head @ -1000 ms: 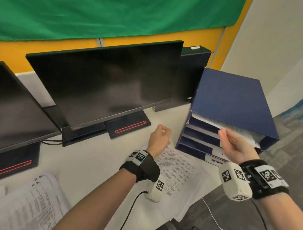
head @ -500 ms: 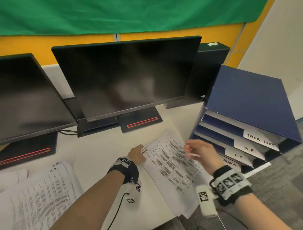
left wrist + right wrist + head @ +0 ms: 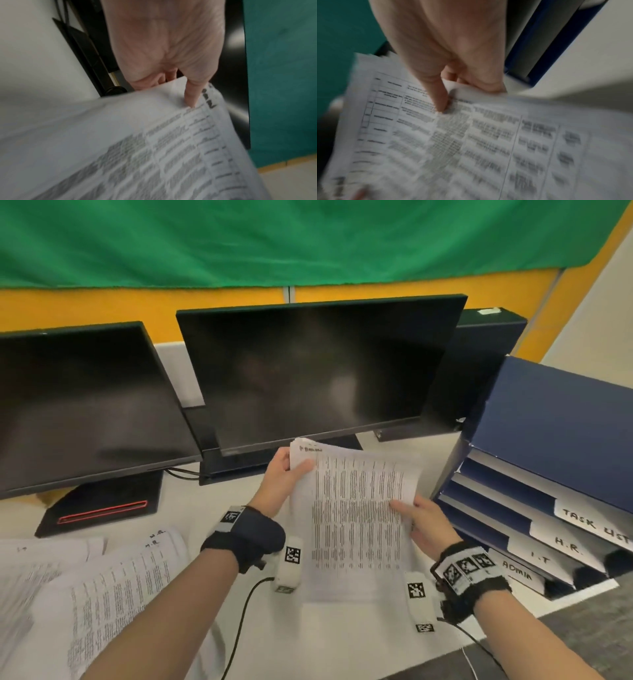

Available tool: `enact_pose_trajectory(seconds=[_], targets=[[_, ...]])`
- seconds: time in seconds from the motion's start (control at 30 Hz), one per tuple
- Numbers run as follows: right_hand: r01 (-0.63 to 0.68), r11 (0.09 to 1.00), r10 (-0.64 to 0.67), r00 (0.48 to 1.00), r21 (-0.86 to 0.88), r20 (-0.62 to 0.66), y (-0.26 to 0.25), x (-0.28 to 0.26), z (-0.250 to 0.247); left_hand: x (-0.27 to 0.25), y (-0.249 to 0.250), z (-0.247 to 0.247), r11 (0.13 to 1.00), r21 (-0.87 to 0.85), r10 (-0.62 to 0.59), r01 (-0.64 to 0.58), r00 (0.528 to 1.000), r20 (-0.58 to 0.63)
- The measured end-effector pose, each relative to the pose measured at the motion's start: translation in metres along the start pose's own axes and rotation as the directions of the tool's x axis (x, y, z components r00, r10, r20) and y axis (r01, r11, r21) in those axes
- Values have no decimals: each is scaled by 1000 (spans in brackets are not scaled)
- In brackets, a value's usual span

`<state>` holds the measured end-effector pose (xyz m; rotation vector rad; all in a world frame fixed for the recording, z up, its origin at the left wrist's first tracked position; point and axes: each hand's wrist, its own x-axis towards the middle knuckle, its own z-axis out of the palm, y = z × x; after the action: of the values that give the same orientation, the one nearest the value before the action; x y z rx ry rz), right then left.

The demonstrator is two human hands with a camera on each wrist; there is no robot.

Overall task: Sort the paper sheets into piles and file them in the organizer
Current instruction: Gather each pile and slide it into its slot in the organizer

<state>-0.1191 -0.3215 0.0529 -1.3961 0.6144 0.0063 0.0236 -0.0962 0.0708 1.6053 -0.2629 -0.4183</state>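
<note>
A stack of printed paper sheets (image 3: 356,518) is lifted above the desk in front of the middle monitor. My left hand (image 3: 284,477) pinches its top left corner, thumb on the printed face (image 3: 190,100). My right hand (image 3: 421,522) grips the stack's right edge, thumb on top (image 3: 440,100) and fingers underneath. The blue organizer (image 3: 555,440) stands just right of the right hand, with shelves labelled TASK LIST, H.R., I.T and ADMIN. More printed sheets (image 3: 102,587) lie spread on the desk at the lower left.
Two dark monitors (image 3: 315,371) stand at the back of the white desk (image 3: 212,508), their bases with red stripes (image 3: 102,511) on the desk. A black cable (image 3: 239,621) runs from my left wrist. The desk edge and grey floor (image 3: 565,635) are at the lower right.
Both hands took hold of the stack that lay on the desk and lifted it up toward the monitor. The right hand came away from the organizer's shelf to the paper's right edge.
</note>
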Motion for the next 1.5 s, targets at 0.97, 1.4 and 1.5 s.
enact_pose_trajectory(seconds=[0.97, 1.4, 1.5], targets=[[93, 964, -65, 991, 248, -120, -43, -1, 83, -17, -13, 8, 991, -128, -11, -30, 950, -312], [201, 967, -186, 977, 157, -103, -31, -4, 93, -10, 47, 10, 985, -15, 145, -170, 878, -457], [210, 967, -196, 975, 143, -108, -32, -7, 93, 3, 46, 6, 990, 24, 130, -137, 852, -508]])
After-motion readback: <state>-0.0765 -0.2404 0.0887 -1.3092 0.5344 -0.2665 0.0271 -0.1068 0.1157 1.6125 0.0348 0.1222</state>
